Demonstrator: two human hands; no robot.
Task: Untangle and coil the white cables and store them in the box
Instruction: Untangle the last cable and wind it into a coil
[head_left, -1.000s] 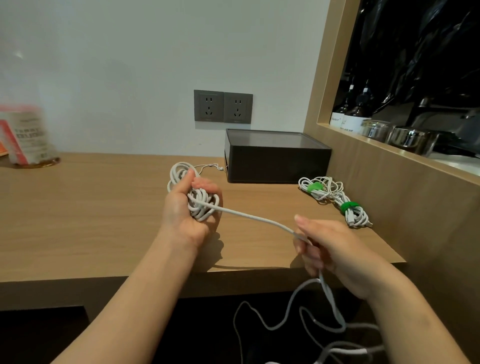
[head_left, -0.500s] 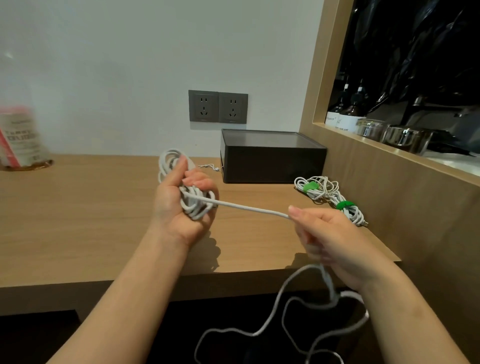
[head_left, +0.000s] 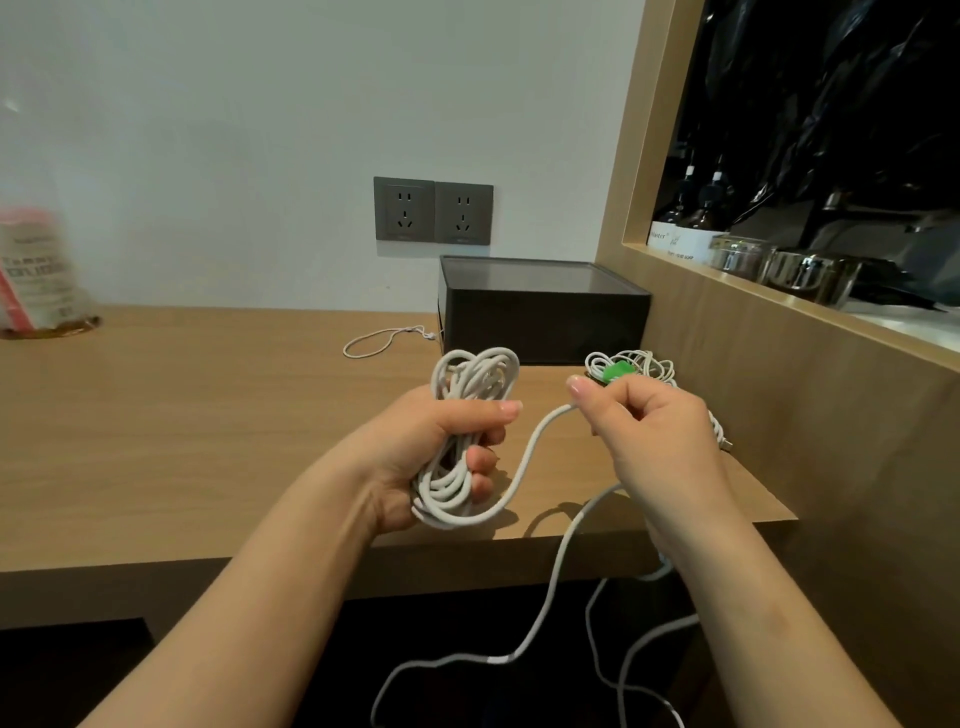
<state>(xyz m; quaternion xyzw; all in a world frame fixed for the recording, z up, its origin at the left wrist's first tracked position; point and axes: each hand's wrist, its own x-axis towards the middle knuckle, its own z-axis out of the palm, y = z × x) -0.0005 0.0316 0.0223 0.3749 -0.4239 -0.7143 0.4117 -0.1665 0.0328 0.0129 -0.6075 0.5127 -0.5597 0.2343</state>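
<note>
Right, I'm mid-coil: my left hand (head_left: 441, 452) is clamped round the bundle of white cable (head_left: 470, 384) just above the front of the surface (head_left: 208, 415), and my right hand (head_left: 649, 436) pinches the loose run beside it, the two hands near but apart. The coil is a long oval, its long axis running from me toward the box (head_left: 540, 312), top loops pointing at the wall (head_left: 260, 156), while the free strand leaves the low end, curves up to my right hand and drops over the edge into slack below. Next, I reckon, that loop goes over the bundle, then more slack comes up without snagging.
</note>
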